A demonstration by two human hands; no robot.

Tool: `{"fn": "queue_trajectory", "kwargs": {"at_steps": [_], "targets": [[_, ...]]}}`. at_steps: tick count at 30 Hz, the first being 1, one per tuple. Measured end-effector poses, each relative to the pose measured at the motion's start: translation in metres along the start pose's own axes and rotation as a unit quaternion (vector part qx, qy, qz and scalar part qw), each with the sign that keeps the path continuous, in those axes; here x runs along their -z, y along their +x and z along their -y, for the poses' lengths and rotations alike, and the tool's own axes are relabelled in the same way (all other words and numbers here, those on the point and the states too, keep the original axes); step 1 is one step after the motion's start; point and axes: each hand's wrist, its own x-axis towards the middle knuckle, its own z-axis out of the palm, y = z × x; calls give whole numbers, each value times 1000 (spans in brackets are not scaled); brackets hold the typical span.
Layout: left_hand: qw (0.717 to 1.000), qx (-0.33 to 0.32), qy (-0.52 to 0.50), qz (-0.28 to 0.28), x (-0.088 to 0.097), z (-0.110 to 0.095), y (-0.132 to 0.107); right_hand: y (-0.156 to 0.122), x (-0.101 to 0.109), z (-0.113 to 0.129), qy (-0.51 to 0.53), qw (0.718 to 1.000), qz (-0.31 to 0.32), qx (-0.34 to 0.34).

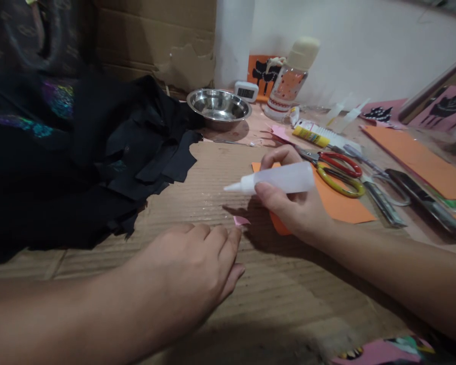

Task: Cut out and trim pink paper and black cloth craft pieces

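My right hand [289,197] is closed around a translucent white squeeze glue bottle [283,178], held nearly level with its thin nozzle pointing left. The bottle hovers above the brown cardboard [197,172] and casts a shadow on it. My left hand [197,253] rests low on the cardboard, its index fingertip pinning the end of a small pink paper piece [241,221]. The left thumb sits apart from the index finger, and the other fingertips are hidden. Shiny wet-looking spots lie left of the paper piece. An orange sheet [338,203] lies partly under my right hand.
Black fabric [99,152] is heaped at left. A steel bowl [219,107], a white digital timer [246,92] and a capped bottle [292,76] stand behind. Scissors [340,175], a yellow glue stick [310,136] and a black-handled tool [427,203] lie at right.
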Motion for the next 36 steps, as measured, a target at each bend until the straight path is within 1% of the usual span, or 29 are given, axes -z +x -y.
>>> {"fn": "queue_trajectory", "kwargs": {"at_steps": [3,5,10,13,16,20,24,31,36], "targets": [[1000,0,-3,1,-1,1,1,-1,0,3,24,999,19,-34],[1000,1,-5,4,-1,2,2,0,0,4,29,998,33,-44],[1000,8,-6,27,2,1,2,2,0,4,-14,997,41,-61],[1000,1,13,16,4,0,3,3,1,3,-28,996,38,-70],[999,-9,31,2,3,0,4,3,2,2,-27,996,36,-73],[999,-13,33,10,2,0,3,4,1,1,-28,996,33,-76],[999,-8,36,7,5,0,1,4,1,2,-36,995,39,-81],[999,-7,34,21,9,1,2,5,4,2,-24,996,45,-71],[1000,-14,17,-4,5,4,6,5,2,3,-53,995,37,-77]]}}
